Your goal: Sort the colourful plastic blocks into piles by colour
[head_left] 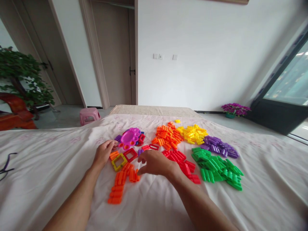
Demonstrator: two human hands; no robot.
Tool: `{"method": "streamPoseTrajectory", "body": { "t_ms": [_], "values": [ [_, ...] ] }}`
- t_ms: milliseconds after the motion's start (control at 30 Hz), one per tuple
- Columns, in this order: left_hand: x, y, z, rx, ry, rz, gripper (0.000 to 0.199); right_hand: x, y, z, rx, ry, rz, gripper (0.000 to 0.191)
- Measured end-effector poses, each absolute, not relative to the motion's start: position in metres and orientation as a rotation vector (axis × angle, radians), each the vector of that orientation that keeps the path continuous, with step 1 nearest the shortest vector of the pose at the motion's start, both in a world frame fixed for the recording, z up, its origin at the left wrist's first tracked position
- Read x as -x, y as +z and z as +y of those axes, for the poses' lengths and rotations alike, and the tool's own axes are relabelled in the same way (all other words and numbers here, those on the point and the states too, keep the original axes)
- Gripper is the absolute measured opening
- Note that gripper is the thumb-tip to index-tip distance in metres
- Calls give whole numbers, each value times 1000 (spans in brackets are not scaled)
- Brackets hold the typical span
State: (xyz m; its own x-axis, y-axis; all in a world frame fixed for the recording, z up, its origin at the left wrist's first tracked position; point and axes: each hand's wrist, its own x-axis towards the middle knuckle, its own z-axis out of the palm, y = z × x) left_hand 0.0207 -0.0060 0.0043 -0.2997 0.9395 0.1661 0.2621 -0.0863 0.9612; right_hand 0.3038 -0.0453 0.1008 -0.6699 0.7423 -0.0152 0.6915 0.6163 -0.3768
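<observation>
Well inside cloth (158, 205) edges, right hand (155, 163) beside orange blocks (124, 173)

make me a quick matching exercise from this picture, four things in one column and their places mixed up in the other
Things
1. pink stool
2. green flowerpot
3. yellow square frame
4. green pieces

Places
a. on the cloth, to the right of the right hand
b. on the cloth, between the left hand and the right hand
c. on the floor, left side, beyond the cloth
d. on the floor, right side, near the white wall

Right pairs: 1-c, 2-d, 3-b, 4-a
</observation>
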Motion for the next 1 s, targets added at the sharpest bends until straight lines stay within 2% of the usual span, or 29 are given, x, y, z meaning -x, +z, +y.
{"method": "streamPoseTrajectory", "body": {
  "t_ms": [100, 267, 400, 633, 800, 867, 1000],
  "values": [
    [-19, 2, -4, -1332, 1427, 1586, 45, -291, 93, -58, 1177, 505, -2840, 50],
    [-20, 2, -3, -1339, 1424, 1587, 44, -286, 91, -64, 1144, 408, -2893, 42],
    [-21, 3, -5, -1324, 1419, 1586, 44, -300, 99, -52, 1203, 447, -2783, 44],
    [-19, 1, -3, -1329, 1405, 1591, 44, -351, 113, -15, 1650, 239, -2418, 27],
    [-20, 1, -2, -1334, 1418, 1571, 43, -377, 107, 10, 1931, 66, -2084, 42],
    [-20, 1, -2, -1340, 1417, 1572, 42, -375, 104, 12, 1860, 81, -2067, 46],
    [-18, 0, -2, -1349, 1415, 1579, 44, -347, 96, 0, 1515, 284, -2342, 29]
  ]
}}
